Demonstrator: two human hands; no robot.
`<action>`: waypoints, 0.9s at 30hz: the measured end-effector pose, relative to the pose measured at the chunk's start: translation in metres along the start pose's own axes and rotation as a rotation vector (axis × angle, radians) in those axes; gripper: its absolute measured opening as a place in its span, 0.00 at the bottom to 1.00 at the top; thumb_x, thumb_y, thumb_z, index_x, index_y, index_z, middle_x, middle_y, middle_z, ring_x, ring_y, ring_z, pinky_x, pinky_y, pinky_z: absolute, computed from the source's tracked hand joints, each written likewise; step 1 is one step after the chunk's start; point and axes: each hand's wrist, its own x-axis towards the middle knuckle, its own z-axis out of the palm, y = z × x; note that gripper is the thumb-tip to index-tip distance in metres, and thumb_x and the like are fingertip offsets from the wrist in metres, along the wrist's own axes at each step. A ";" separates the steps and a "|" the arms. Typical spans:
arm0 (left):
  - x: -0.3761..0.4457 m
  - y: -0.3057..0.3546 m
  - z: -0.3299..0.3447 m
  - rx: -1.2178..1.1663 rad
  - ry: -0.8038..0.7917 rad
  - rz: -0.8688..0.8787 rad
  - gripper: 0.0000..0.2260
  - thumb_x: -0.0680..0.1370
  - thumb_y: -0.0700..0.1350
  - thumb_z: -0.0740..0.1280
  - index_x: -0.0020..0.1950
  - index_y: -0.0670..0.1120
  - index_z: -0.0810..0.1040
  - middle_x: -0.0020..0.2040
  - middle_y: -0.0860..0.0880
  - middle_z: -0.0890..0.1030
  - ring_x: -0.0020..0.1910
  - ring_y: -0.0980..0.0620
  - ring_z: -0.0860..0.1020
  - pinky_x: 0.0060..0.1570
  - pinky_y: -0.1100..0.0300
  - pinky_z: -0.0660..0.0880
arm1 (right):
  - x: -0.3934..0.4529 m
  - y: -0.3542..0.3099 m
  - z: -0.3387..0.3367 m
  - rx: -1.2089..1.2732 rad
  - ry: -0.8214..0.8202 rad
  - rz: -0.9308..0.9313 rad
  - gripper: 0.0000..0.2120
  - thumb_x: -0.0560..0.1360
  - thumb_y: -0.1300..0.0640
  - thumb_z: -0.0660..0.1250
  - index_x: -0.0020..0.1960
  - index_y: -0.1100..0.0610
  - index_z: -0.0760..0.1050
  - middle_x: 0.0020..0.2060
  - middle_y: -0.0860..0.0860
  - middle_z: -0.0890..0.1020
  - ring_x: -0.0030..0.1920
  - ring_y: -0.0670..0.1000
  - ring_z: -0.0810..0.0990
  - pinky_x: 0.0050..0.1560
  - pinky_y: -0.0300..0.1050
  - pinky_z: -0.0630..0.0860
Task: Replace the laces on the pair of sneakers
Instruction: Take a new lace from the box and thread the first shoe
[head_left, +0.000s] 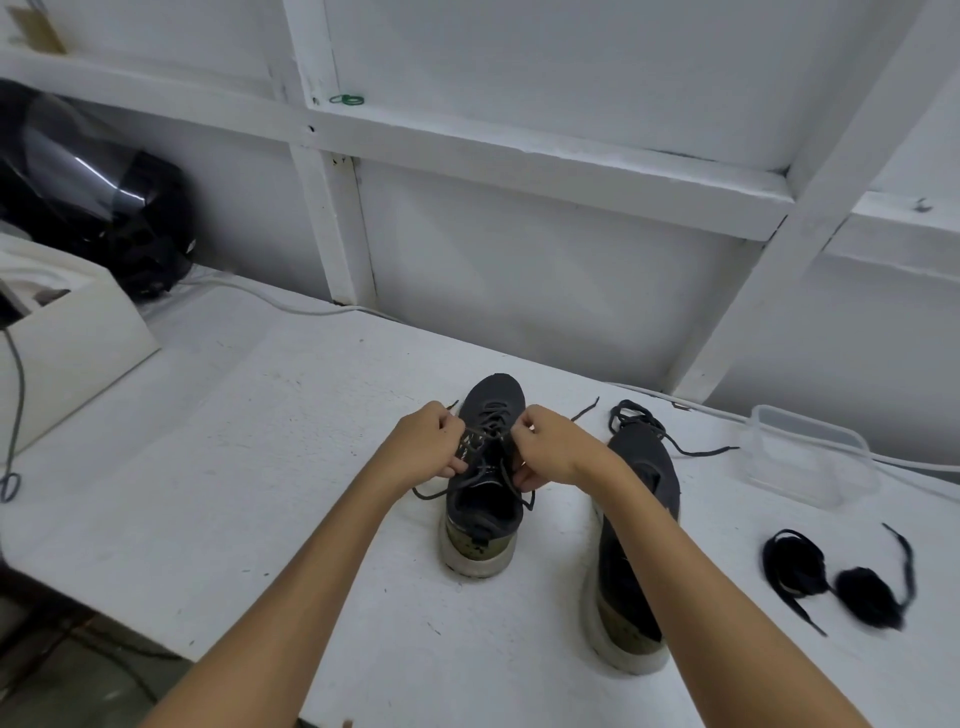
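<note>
from my head view, my left hand and right hand each pinch the thin dark lace over the dark knit sneaker with a pale sole on the white table. the second dark sneaker stands just right, with coiled black laces beyond it.

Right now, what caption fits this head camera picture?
Both hands, left and right, pull the lace on the left sneaker.

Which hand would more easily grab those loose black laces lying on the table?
The right hand. The bundled loose black laces lie on the white table to the right, beyond the second dark sneaker; the left hand sits farther away. Both currently pinch laces on the middle dark sneaker.
</note>
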 end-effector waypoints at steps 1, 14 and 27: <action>0.000 0.000 -0.001 -0.014 -0.001 -0.010 0.10 0.85 0.48 0.55 0.54 0.44 0.73 0.44 0.47 0.83 0.37 0.58 0.84 0.35 0.67 0.77 | -0.001 0.000 0.000 0.019 -0.003 -0.001 0.12 0.84 0.60 0.52 0.49 0.63 0.72 0.40 0.59 0.84 0.41 0.56 0.87 0.42 0.45 0.85; 0.008 0.001 -0.003 -0.040 -0.018 -0.016 0.10 0.84 0.46 0.55 0.50 0.44 0.74 0.48 0.45 0.82 0.37 0.53 0.86 0.42 0.58 0.83 | 0.002 0.003 -0.001 0.089 0.014 0.012 0.14 0.84 0.59 0.51 0.54 0.64 0.73 0.44 0.59 0.84 0.38 0.55 0.88 0.45 0.52 0.86; 0.010 0.003 -0.004 0.071 -0.114 0.109 0.06 0.83 0.46 0.62 0.49 0.48 0.77 0.45 0.48 0.83 0.38 0.52 0.85 0.40 0.61 0.81 | -0.001 0.006 0.000 0.102 0.042 0.008 0.12 0.86 0.52 0.55 0.55 0.59 0.72 0.48 0.57 0.84 0.39 0.53 0.88 0.46 0.52 0.85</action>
